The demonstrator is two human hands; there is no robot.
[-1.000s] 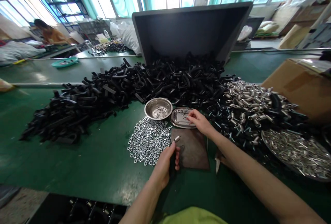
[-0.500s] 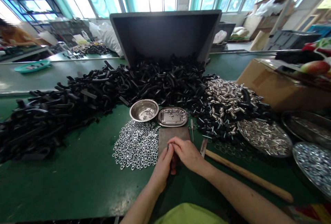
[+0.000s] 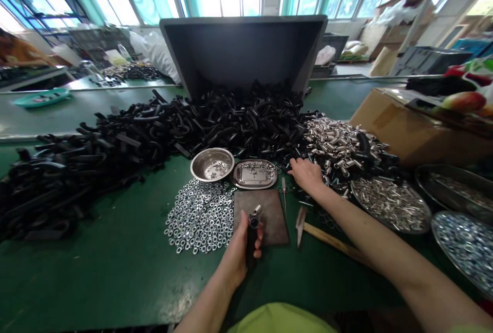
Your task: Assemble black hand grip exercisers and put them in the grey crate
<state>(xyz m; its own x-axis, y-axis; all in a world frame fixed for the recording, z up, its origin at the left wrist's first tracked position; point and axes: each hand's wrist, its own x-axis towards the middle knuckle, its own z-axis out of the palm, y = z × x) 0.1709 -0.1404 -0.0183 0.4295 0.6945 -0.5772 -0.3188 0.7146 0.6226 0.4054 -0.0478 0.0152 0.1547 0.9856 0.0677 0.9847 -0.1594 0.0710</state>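
My left hand point(image 3: 243, 247) is wrapped round a black handle piece point(image 3: 251, 243) with a silver metal fitting point(image 3: 256, 211) at its top, over the near part of a flat metal plate point(image 3: 273, 220). My right hand point(image 3: 307, 175) reaches to the pile of black knobs with screws, beside the silver cylinders point(image 3: 333, 140); its fingers are bent and their tips are hard to make out. A hammer point(image 3: 301, 225) lies right of the plate, under my right forearm. A thin screwdriver point(image 3: 284, 189) rests at the plate's upper right.
Silver rings point(image 3: 200, 215) are spread left of the plate. Behind are a round bowl point(image 3: 196, 171), an oval tray point(image 3: 252, 186), many black handles point(image 3: 131, 143) and a grey bin point(image 3: 246, 40). Dishes of metal parts point(image 3: 391, 204) and a carton point(image 3: 396, 122) stand right. A person sits far left.
My right hand has left my left hand and moved up and right to the pile. The black piece with its metal fitting now shows in my left hand, and the plate is more exposed.
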